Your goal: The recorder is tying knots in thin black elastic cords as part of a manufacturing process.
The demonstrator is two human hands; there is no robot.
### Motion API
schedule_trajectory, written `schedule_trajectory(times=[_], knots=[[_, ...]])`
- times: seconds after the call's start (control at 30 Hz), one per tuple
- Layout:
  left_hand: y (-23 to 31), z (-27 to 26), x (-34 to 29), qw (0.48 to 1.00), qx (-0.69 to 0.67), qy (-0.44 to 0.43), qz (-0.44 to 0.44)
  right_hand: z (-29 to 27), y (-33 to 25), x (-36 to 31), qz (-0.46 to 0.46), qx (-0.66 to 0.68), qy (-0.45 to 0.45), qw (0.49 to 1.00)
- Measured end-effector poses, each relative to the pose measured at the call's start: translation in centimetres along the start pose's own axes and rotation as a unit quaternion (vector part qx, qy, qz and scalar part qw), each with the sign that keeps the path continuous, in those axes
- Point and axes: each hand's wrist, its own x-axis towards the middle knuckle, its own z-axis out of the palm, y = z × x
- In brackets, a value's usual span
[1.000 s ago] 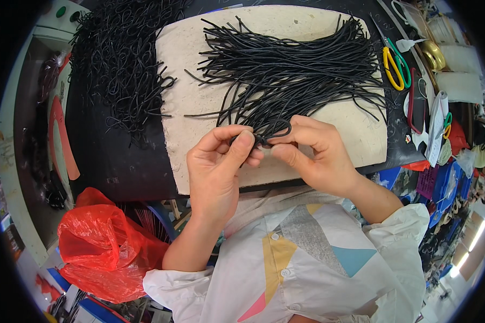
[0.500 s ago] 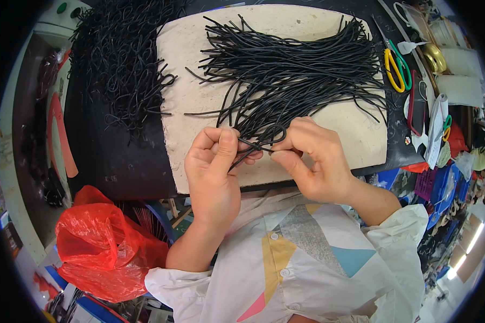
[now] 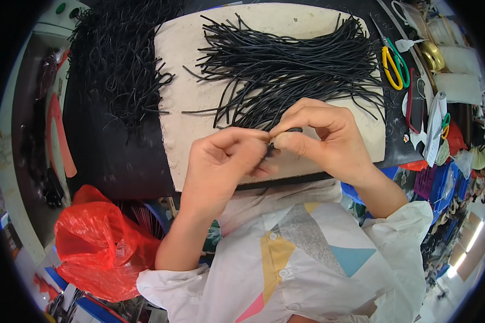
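My left hand and my right hand meet over the near part of a cream board. Both pinch a short black cord, most of which is covered by the fingers; whether it is knotted cannot be seen. Just beyond my fingertips a thick bundle of straight black cords lies across the board. A few loose ends stick out to the left of it.
Curled, tangled black cords are heaped left of the board. Scissors with yellow and green handles lie at its right, near a dark red-edged flat object. A red plastic bag stands open at the lower left.
My hands have come together, and the cord's loop and loose end between them are now mostly hidden in the fingers. My right hand has moved slightly up and to the right.
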Motion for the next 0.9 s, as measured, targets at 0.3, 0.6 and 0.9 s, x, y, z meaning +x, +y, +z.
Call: schedule_trajectory(times=[0.3,0.6,0.9], knots=[[0.9,-0.6,-0.5,0.982,0.113,-0.142,-0.044,0.3,-0.5,-1.2,0.252,0.298,-0.133,0.911],[0.2,-0.3,-0.4,0.999,-0.006,-0.026,0.030,1.7,0.0,-1.5,0.090,0.205,0.063,0.973],[-1.7,-1.1,-0.6,0.998,-0.042,-0.045,-0.015,1.5,0.3,-1.6,-0.084,-0.065,0.045,0.993]])
